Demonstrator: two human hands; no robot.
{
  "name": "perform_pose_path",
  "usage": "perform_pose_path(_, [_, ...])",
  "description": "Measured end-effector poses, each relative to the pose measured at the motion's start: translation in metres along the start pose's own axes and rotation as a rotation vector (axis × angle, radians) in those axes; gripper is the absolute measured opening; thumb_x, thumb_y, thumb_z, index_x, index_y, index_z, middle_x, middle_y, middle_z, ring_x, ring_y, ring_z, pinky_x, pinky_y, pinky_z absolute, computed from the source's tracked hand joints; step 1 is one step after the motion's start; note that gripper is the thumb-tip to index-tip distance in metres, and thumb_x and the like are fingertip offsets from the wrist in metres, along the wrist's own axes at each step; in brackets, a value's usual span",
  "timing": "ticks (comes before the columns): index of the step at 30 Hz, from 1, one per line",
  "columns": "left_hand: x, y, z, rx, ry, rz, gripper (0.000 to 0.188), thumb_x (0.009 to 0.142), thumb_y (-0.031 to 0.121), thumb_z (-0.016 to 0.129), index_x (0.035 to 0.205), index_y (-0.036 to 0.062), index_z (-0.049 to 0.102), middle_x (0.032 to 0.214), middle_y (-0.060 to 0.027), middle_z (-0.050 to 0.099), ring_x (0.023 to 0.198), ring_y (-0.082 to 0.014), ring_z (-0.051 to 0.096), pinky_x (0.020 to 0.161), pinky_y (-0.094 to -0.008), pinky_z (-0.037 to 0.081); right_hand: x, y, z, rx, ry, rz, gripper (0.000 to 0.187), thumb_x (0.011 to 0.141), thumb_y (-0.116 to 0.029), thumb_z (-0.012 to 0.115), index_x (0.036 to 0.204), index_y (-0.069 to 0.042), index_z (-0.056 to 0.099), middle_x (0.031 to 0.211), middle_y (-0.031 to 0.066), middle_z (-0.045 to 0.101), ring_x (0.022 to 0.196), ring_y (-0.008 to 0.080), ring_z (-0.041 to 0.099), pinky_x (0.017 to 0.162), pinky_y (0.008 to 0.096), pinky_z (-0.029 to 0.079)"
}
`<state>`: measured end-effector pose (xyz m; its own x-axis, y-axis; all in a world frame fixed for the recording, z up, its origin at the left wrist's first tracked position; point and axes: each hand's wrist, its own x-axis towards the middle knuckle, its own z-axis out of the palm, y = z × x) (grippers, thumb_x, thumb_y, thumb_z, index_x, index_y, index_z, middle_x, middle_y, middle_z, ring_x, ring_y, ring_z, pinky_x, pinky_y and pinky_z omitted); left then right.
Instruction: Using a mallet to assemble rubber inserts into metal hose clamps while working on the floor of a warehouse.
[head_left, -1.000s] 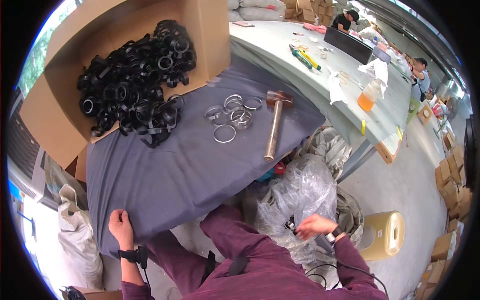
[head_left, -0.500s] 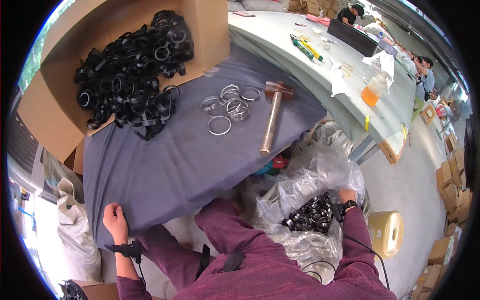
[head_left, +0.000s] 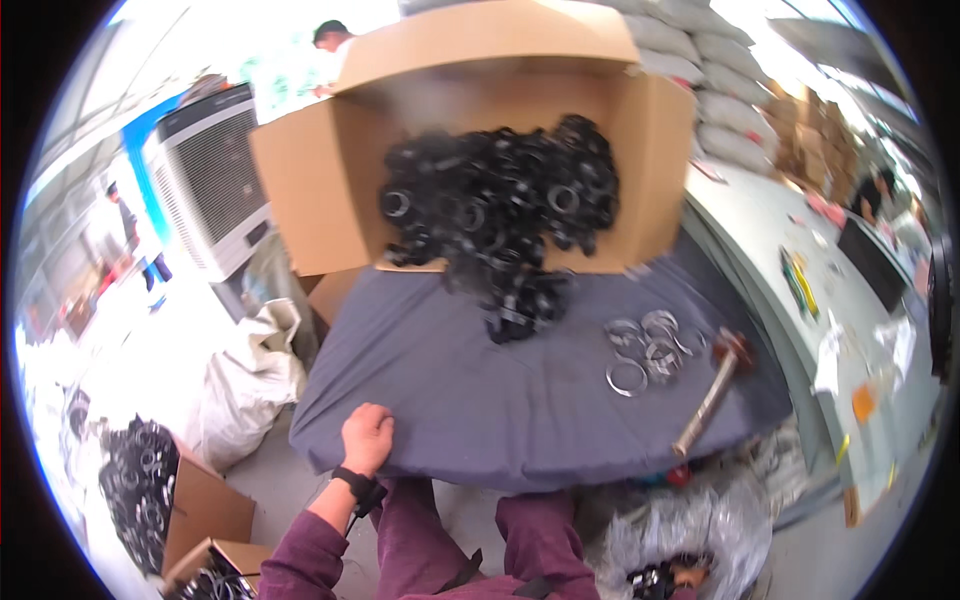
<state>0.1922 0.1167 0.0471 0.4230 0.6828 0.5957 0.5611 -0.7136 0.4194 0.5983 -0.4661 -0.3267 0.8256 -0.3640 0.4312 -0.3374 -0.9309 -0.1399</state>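
Observation:
My left hand (head_left: 368,437) rests on the near edge of the dark cloth-covered table (head_left: 450,400), its fingers curled in with nothing seen in them. Low on the right, my right hand (head_left: 690,576) is down in a clear plastic bag (head_left: 735,530) among black ring clamps (head_left: 652,580); its fingers are hidden. A cardboard box (head_left: 655,170) lies open toward me on the table, with a heap of black ring clamps (head_left: 500,200) spilling from it onto the cloth. Several loose metal rings (head_left: 627,378) lie to the right, beside a hammer (head_left: 708,400).
At the right, a pale worktable (head_left: 760,225) carries pliers (head_left: 799,282) and an orange-liquid bottle (head_left: 864,403). Left of me are a white sack (head_left: 245,385), an air cooler (head_left: 215,180) and a box (head_left: 205,510) with black clamps. Other people stand in the background.
The view has swung left and up, so the table and box sit further right and lower. My left hand stays at the table edge; my right hand is now deeper in the bag.

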Motion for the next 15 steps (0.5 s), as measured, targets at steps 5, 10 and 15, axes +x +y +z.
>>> perform_pose_path(5, [-0.024,-0.001,-0.053,0.161,0.09,-0.06,0.004,0.073,0.009,0.061,0.076,0.0074,0.061,0.076,-0.0103,0.058,0.076,-0.0313,0.059,0.067,-0.0426,0.049,-0.011,-0.055,-0.16,0.437,-0.606,-0.138,0.048,0.079,-0.027,0.072,0.116,0.0,0.056,0.102,0.0154,0.065,0.082,0.0284,0.062,0.069,0.0367,0.052])
perform_pose_path(10, [-0.01,0.0,-0.019,0.156,0.09,-0.02,0.005,0.074,0.011,0.06,0.076,0.0073,0.061,0.077,-0.011,0.059,0.077,-0.0311,0.059,0.067,-0.0426,0.05,-0.022,-0.16,-0.174,0.537,-0.731,-0.355,0.047,0.08,-0.027,0.072,0.115,0.0,0.056,0.101,0.0151,0.065,0.082,0.0279,0.062,0.068,0.0364,0.052])
perform_pose_path(15, [-0.011,0.004,-0.019,0.12,0.08,-0.038,0.006,0.075,0.01,0.06,0.079,0.0076,0.058,0.08,-0.0094,0.057,0.08,-0.0298,0.058,0.07,-0.0409,0.05,-0.047,-0.238,-0.193,0.613,-0.884,-0.599,0.045,0.08,-0.026,0.071,0.114,0.0,0.057,0.1,0.0148,0.065,0.081,0.0272,0.062,0.068,0.036,0.051])
